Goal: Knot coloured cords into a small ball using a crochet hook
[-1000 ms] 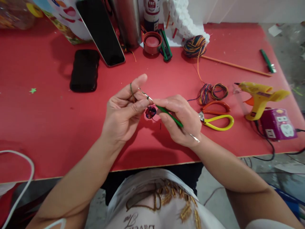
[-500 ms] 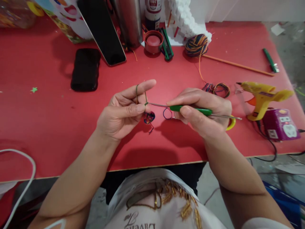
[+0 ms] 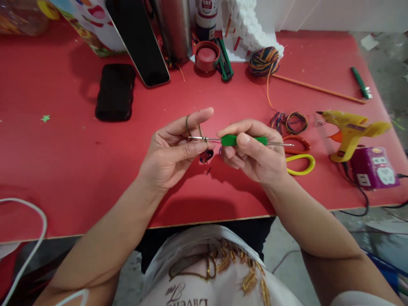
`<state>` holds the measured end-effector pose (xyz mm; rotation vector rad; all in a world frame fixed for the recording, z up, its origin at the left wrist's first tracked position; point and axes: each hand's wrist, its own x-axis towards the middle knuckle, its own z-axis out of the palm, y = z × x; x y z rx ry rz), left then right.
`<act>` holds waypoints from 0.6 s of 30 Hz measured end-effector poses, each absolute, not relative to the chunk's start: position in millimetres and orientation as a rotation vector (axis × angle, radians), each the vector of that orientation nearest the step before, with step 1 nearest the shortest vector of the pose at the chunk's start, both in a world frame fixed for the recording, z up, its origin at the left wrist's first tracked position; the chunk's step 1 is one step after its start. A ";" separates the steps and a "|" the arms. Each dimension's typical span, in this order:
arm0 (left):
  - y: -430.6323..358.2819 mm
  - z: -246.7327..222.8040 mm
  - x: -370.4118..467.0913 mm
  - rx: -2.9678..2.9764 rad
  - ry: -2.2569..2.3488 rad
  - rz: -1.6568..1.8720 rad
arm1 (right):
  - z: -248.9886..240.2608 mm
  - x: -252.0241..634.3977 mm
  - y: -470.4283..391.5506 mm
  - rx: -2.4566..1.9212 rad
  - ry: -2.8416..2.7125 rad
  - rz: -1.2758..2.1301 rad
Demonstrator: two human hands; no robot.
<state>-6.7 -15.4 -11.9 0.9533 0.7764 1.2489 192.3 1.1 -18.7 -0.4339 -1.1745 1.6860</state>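
My left hand (image 3: pixel 175 148) pinches a small dark multicoloured crochet piece (image 3: pixel 206 156) between thumb and fingers, with green yarn looped round its raised index finger. Closed on the green handle of a crochet hook (image 3: pixel 244 140) is my right hand (image 3: pixel 258 153). The hook's thin metal shaft points left, crosses above my left thumb and has yarn around it. Its other metal end sticks out to the right. A short yarn tail hangs below the piece.
Scissors with red and yellow handles (image 3: pixel 301 165) lie beside my right hand. Farther right are a yellow glue gun (image 3: pixel 350 127) and a purple box (image 3: pixel 374 168). A yarn ball (image 3: pixel 264 61), green cutter (image 3: pixel 225 59), phone (image 3: pixel 138 42) and black case (image 3: pixel 115 92) stand or lie behind.
My right hand has moved left with the hook, whose shaft now reaches across my left fingers. My left hand has shifted slightly right. More of the scissors' handles shows.
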 end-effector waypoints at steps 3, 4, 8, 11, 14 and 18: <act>-15.9 -13.4 -5.9 1.022 0.846 1.307 | -17.2 191.2 -0.5 -0.503 -1.163 1.648; -16.1 -13.1 -5.8 1.035 0.853 1.317 | -16.1 191.1 -0.5 -0.527 -1.160 1.642; -16.6 -11.3 -4.0 1.040 0.853 1.378 | -12.8 191.1 1.2 -0.596 -1.145 1.649; -15.9 -11.6 -1.9 1.022 0.845 1.411 | -12.4 192.2 2.3 -0.676 -1.185 1.629; -14.6 -12.7 -1.0 1.027 0.832 1.399 | -12.0 194.4 0.9 -0.704 -1.227 1.594; -15.1 -12.4 -1.4 1.054 0.858 1.367 | -11.7 196.1 -2.2 -0.680 -1.309 1.535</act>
